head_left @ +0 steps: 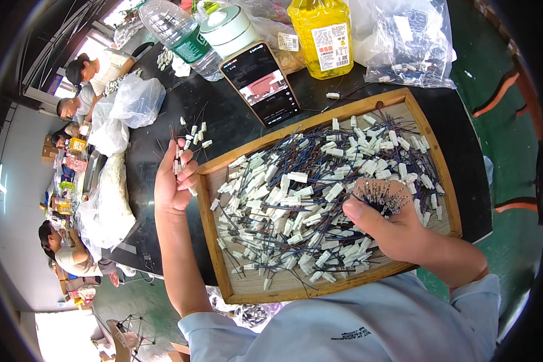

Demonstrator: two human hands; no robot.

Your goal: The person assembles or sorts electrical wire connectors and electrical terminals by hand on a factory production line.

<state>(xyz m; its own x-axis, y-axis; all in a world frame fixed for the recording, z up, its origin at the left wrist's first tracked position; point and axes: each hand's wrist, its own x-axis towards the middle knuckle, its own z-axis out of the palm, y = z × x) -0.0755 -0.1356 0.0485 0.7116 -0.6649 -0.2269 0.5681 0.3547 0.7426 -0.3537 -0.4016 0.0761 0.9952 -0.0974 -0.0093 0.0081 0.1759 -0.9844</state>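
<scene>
My left hand (174, 184) is raised just beyond the left side of a wooden-framed tray (216, 259). Its fingers are curled around a few thin wires (174, 134), with a white piece showing by the fingers. Over the tray's right part, my right hand (401, 232) is closed around a thick bundle of wires (383, 198), whose metal-tipped ends fan out beside the thumb. A tangled heap of white plastic connectors (298, 177) with dark blue and brown wires fills the tray. Several loose connectors (196, 134) lie on the black table past my left hand.
A phone (261, 84) leans against a light-green lidded container (228, 30) behind the tray. Nearby stand a clear water bottle (184, 39) and a yellow liquid jug (323, 39). Plastic bags (410, 45) crowd the far edge. Several people sit at the left along the table.
</scene>
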